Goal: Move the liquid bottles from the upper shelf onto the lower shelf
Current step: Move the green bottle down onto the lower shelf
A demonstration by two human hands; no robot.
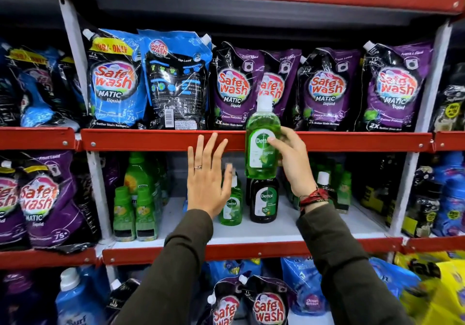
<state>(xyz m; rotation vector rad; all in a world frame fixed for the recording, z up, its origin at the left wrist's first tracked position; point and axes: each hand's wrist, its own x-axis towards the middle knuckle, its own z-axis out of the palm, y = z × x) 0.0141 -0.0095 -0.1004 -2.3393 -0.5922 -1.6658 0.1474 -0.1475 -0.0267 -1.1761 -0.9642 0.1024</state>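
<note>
My right hand (292,163) grips a green Dettol bottle (261,143) with a white cap, upright, in front of the red edge of the upper shelf (151,140). It hangs just above a dark Dettol bottle (264,200) standing on the white lower shelf (276,231). My left hand (207,176) is flat and open with fingers spread, in front of a smaller green Dettol bottle (231,206) on that shelf; whether it touches the bottle is unclear. Upper shelf holds blue (115,83) and purple Safewash pouches (236,90).
Green bottles (136,211) stand at the lower shelf's left, more small green and dark bottles (334,189) behind my right wrist. White uprights (98,194) frame the bay. Pouches and blue bottles (75,297) fill the shelf below and neighbouring bays.
</note>
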